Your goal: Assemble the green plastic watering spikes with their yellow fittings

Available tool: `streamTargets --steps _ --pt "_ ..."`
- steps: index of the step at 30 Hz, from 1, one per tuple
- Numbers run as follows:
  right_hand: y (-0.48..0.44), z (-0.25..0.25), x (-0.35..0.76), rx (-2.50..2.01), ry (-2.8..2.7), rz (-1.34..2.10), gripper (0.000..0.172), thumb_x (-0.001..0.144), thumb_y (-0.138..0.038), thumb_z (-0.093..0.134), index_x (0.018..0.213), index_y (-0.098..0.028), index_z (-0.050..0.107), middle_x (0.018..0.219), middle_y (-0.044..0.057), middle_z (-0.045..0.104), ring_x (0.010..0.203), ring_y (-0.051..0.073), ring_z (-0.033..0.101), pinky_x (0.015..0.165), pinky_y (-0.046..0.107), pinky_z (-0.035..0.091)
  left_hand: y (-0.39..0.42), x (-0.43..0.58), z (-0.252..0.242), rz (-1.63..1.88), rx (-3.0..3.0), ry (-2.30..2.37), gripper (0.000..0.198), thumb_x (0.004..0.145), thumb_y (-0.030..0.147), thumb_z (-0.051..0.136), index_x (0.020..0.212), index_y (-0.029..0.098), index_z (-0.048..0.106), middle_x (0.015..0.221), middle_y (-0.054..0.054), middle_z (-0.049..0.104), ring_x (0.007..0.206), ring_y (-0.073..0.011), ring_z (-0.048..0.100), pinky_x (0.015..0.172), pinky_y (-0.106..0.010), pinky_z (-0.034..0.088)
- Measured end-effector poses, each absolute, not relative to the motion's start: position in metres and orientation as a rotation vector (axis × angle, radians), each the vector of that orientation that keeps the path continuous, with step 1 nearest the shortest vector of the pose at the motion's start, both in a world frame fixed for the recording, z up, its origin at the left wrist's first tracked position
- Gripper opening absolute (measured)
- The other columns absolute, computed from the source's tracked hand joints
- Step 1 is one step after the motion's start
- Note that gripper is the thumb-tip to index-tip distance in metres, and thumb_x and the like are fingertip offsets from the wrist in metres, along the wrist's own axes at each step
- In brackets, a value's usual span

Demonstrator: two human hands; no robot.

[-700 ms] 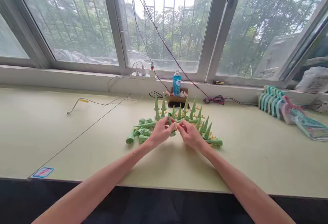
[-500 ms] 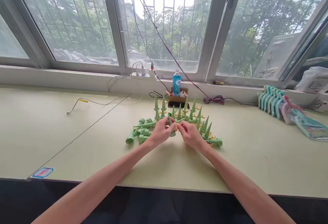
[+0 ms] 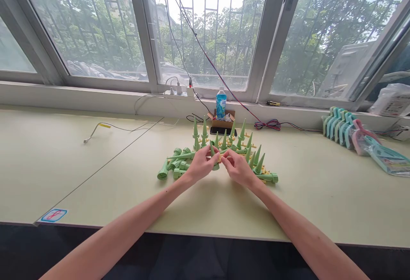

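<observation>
My left hand [image 3: 201,164] grips a green cone-shaped plastic spike [image 3: 213,157] held upright above the pale table [image 3: 64,160]. My right hand [image 3: 237,168] pinches a small yellow part [image 3: 219,159] at the spike's side, fingertips meeting the left hand's. Behind my hands several green spikes [image 3: 205,132] stand upright with yellow fittings. To the left lies a heap of loose green spikes [image 3: 174,164] on their sides. One more spike [image 3: 269,178] lies flat to the right of my right hand.
A water bottle [image 3: 221,104] stands on a small cardboard box [image 3: 221,122] at the window sill, with a black phone [image 3: 219,131] in front. Cables [image 3: 269,124] run along the sill. Teal packaged items [image 3: 339,128] and plastic bags [image 3: 384,158] lie at the far right. A sticker [image 3: 53,215] marks the near left edge.
</observation>
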State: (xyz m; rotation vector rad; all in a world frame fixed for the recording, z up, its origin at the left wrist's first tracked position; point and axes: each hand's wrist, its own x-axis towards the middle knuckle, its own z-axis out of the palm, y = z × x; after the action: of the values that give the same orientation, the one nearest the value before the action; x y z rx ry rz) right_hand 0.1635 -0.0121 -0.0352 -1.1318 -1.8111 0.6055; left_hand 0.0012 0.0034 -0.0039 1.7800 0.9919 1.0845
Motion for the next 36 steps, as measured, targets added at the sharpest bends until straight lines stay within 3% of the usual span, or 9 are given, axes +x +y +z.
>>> streamTargets --steps 7,15,36 --pt "-0.0109 -0.0357 0.1631 -1.16 -1.803 0.57 0.03 0.092 -0.042 0.044 0.072 -0.021 0.046 0.053 -0.005 0.044 0.048 0.011 0.036 0.049 0.024 0.027 0.0018 0.0012 -0.0026 1.074 1.794 0.999 0.025 0.082 0.04 0.057 0.085 0.015 0.056 0.07 -0.002 0.061 0.055 -0.0098 0.053 0.041 -0.018 0.042" --pt "-0.0138 -0.0337 0.1638 -1.14 -1.82 0.609 0.022 0.092 -0.042 0.044 0.083 -0.022 0.047 0.051 -0.007 0.045 0.045 0.011 0.033 0.048 0.024 0.027 0.0029 0.001 -0.003 1.073 1.795 1.003 0.025 0.082 0.04 0.057 0.085 0.015 0.056 0.071 -0.002 0.062 0.055 -0.01 0.054 0.042 -0.019 0.042" --pt "-0.0134 -0.0329 0.1638 -1.169 -1.834 0.568 0.029 0.092 -0.044 0.043 0.075 -0.021 0.047 0.052 -0.005 0.044 0.047 0.011 0.034 0.049 0.024 0.026 0.0051 0.0008 -0.0065 1.082 1.854 0.984 0.025 0.082 0.04 0.055 0.084 0.015 0.056 0.071 -0.003 0.062 0.056 -0.0106 0.055 0.042 -0.019 0.041"
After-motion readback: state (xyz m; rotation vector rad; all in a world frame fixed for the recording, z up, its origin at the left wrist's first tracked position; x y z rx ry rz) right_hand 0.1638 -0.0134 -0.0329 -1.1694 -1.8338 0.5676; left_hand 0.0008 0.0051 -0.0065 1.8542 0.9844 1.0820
